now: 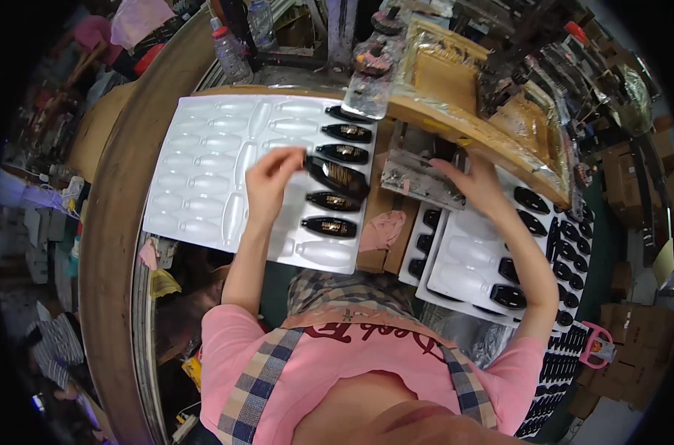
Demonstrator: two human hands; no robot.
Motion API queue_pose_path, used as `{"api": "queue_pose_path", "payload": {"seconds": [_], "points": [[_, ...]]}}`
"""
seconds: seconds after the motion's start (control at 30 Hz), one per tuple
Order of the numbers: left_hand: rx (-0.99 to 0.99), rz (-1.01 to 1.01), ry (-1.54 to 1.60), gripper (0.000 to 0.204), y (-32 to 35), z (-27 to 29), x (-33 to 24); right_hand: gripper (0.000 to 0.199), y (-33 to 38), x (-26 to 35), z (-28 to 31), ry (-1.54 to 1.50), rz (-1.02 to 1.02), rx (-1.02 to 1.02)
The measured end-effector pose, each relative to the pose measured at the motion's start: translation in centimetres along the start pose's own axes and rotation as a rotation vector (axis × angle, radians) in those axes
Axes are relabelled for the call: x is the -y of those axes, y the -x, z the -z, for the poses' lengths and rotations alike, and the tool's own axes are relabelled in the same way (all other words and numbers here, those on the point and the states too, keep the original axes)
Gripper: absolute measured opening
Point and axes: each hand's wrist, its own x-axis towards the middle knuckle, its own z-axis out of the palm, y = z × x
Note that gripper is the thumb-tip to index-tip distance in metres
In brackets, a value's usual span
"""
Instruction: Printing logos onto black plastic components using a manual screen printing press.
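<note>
— Black and glossy, that piece in the left hand: what is it?

— A flat bottle-shaped black part with a gold patch. The fingertips pinch its near end and it hangs tilted over the right-hand column of the white moulded tray, above an empty pocket between filled ones, seemingly so it can line up with the pocket's shape.

— Which pockets are filled?

— Only that right column: three black pieces above the held one, two below it. Every pocket toward the tray's left edge lies bare, and so does the one at the near right corner.

— And the right hand?

— It lies flat, fingers spread, on a grey fixture under the far edge of a wooden board; I judge it steadies itself there. It grips nothing that I can see.

— What crowds the worktop?

— A pink rag on a cardboard box just beside the tray's right edge. More white trays with black pieces lie under the right forearm. Clear plastic bottles stand beyond the tray's far edge. The board overhangs the right side and hides what lies beneath.
</note>
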Motion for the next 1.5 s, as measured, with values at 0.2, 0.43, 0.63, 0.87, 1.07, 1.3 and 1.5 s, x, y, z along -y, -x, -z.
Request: {"api": "queue_pose_path", "payload": {"seconds": [0.2,0.43,0.63,0.87,1.07,1.3,1.5], "points": [[-0.082,0.165,-0.004,0.014,11.1,3.0,2.8,0.053,4.1,0.6,3.9,0.108,-0.183,0.001],[-0.171,0.128,-0.293,0.012,14.3,2.0,6.1,0.031,11.1,1.4,5.8,0.026,-0.113,-0.201],[-0.066,-0.198,-0.755,0.016,14.1,2.2,5.0,0.025,16.2,3.2,7.1,0.273,-0.241,-0.024],[-0.013,-0.410,-0.668,0.021,8.5,-0.2,2.4,0.042,20.3,2.7,6.8,0.574,-0.396,0.169],[0.051,-0.740,-0.598,0.024,0.3,-5.7,-0.6,0.039,19.5,2.8,8.7,0.408,-0.416,-0.008],[0.533,-0.414,-0.720,0.017,-8.8,-13.3,0.0,0.050,13.7,-0.5,8.5,-0.199,-0.295,-0.398],[0.434,-0.396,-0.357,0.018,-13.7,-14.1,0.7,0.048,8.2,-3.5,7.1,-0.138,-0.147,-0.207]]}}
